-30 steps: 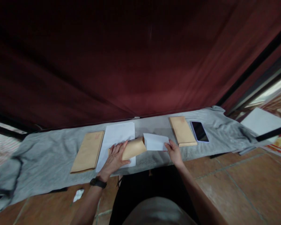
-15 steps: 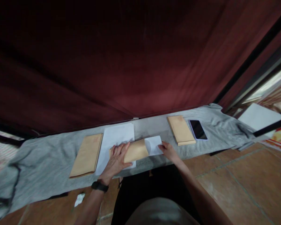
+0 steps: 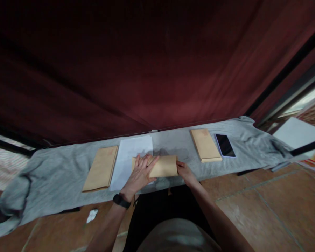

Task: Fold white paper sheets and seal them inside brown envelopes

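A brown envelope point(image 3: 165, 166) lies flat on the grey cloth point(image 3: 55, 175) in front of me. My left hand point(image 3: 141, 172), with a black watch on the wrist, rests on its left half with the fingers spread flat. At the envelope's right end, my right hand point(image 3: 184, 170) touches the edge with curled fingers. No white sheet shows at that end now. A white paper sheet point(image 3: 131, 157) lies under the envelope's left part and my left hand.
A stack of brown envelopes point(image 3: 101, 168) lies left of the white sheet. Another brown stack point(image 3: 205, 145) and a dark phone point(image 3: 225, 145) lie to the right. A dark red curtain point(image 3: 147, 70) hangs behind. A white scrap point(image 3: 92, 215) lies on the tiled floor.
The folded white sheet that stuck out of the envelope's right end has slid fully inside. My right hand followed it left to the envelope's edge. My left hand shifted slightly right.
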The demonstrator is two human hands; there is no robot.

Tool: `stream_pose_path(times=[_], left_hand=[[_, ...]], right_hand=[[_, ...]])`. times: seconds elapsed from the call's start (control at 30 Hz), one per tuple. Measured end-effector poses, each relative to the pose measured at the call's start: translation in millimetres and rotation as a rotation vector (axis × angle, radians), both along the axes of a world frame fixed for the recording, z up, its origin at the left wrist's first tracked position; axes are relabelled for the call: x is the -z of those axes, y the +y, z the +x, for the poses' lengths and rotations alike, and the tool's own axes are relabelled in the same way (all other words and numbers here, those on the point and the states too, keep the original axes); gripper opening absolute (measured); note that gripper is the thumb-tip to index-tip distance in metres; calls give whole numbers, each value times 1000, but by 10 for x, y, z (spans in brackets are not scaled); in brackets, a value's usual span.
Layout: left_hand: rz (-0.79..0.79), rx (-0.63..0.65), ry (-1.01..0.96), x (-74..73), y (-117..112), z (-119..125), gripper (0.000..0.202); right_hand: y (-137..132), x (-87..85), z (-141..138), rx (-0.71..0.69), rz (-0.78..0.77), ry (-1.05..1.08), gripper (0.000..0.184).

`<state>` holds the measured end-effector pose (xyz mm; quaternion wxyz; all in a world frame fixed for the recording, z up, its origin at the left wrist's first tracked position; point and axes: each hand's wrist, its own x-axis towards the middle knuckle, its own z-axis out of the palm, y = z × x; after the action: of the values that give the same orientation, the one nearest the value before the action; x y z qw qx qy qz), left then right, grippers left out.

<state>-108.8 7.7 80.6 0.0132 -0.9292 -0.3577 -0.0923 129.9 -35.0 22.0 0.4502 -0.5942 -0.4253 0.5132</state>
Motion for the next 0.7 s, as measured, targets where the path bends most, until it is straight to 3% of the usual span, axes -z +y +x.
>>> stream_pose_path(times=[0.1, 0.3, 0.37, 0.43, 0.5, 0.57, 0.63, 0.7], left_hand=[[-16, 12, -10, -7, 3, 61, 110], [-64, -34, -127, 31, 31, 111, 94], [-117, -96, -289, 64, -37, 142, 82], [-210, -218, -570, 129, -176, 216, 70], [-373, -420, -940, 218, -361, 344, 59], [-698, -632, -1290, 299, -538, 515, 44], [-1152, -739, -1533, 341, -645, 707, 36], [-1407, -759, -1696, 339, -653, 889, 26]], right_hand=[[-22, 15, 31, 50, 0, 92, 46], [-28, 2, 79, 242, 57, 181, 37], [-29, -25, 115, 298, 72, 209, 35], [-36, -55, 155, 344, 85, 234, 34], [-46, -78, 181, 379, 94, 252, 35], [-59, -88, 180, 403, 100, 262, 38], [-74, -90, 154, 419, 106, 263, 42], [-92, -86, 119, 429, 117, 251, 45]])
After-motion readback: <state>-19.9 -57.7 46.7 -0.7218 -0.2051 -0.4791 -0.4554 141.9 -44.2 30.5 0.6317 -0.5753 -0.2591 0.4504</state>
